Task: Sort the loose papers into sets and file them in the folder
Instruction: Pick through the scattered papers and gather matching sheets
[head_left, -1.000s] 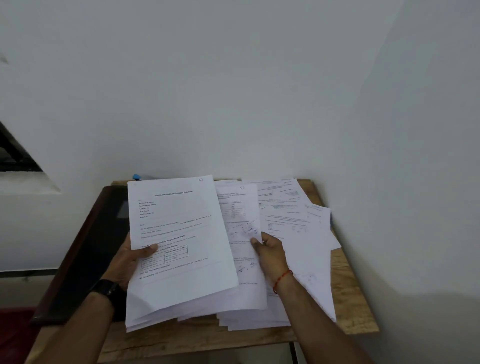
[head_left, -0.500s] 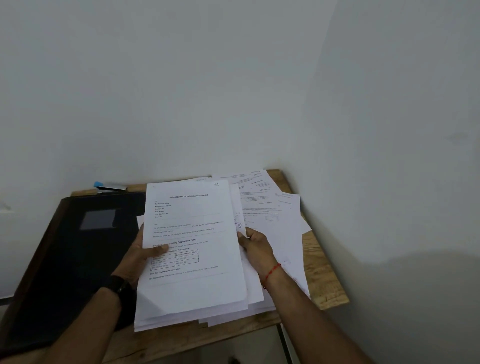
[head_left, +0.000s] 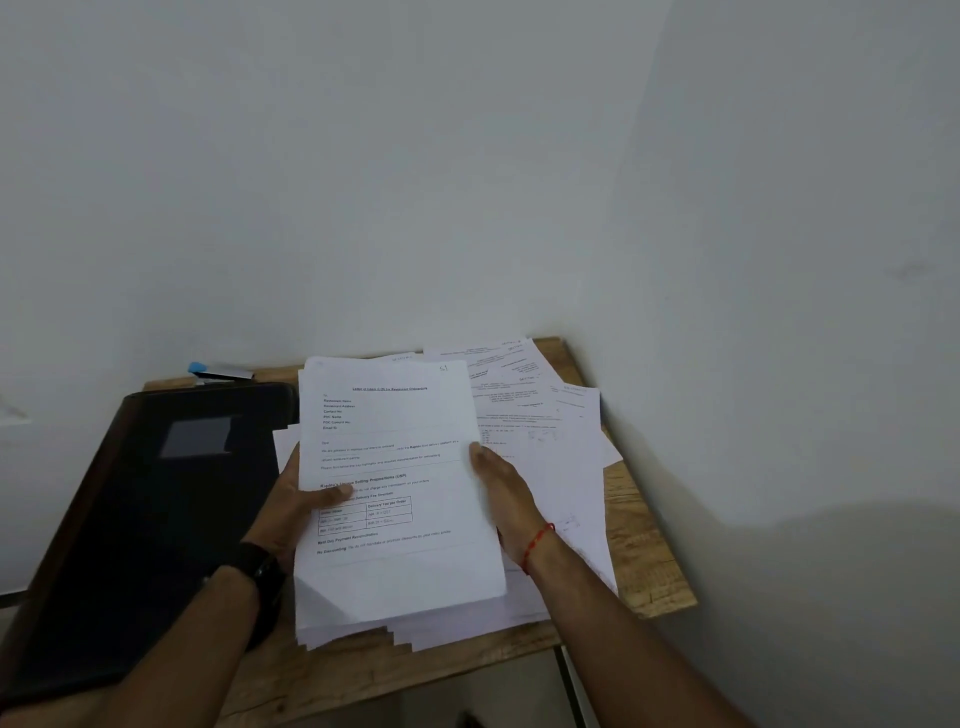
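One stack of printed sheets, held over the worktop

Item: many thin sheets, lower edges fanned, held beside the black folder.
Hold: the left hand pinches the left edge, thumb on top and fingers beneath. The right hand grips the right edge with its fingers tucked under, mostly hidden.
Nearby: more papers lie spread behind.
Handling, by estimate: light, limp, slick sheet on sheet, likely to crease or slide apart. Best taken midway along both long edges and squared before filing.
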